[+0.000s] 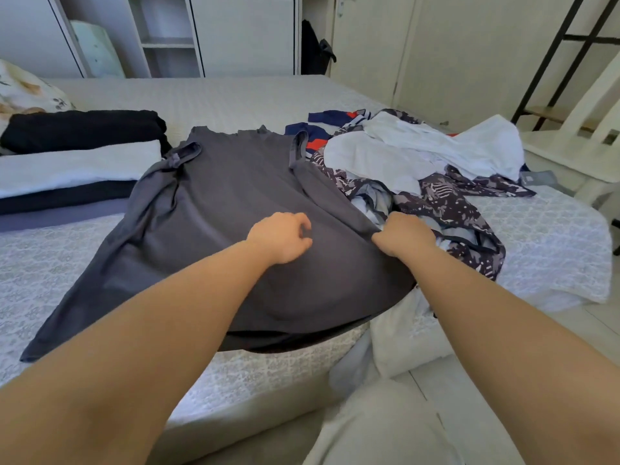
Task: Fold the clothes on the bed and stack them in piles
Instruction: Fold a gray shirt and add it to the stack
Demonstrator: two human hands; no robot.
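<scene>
The dark grey sleeveless cotton top [235,209] lies spread flat across the pale patterned bedspread [550,236], straps toward the far side and hem at the near edge of the bed, where it droops a little over the side. The person's right hand [404,234] is curled on the top's right edge, pinching the fabric just where it meets the unsorted heap. The left hand [280,236] sits over the middle of the garment with its fingers loosely curled; from here it seems to hold nothing, though the fingertips are turned away and I can't be sure.

The step looks like bringing the right side in toward the centre. To do it well, I'd lift that edge only enough to clear the heap of white and navy-patterned clothes [422,162] beside it, so nothing from the heap gets dragged in. The left hand would do best pressing flat along the midline as an anchor. The left strap area is bunched and twisted; smoothing it before the second fold would keep the bundle even. The folded stack of black, white and navy items [77,162] at the far left is the likely place for it afterwards.
</scene>
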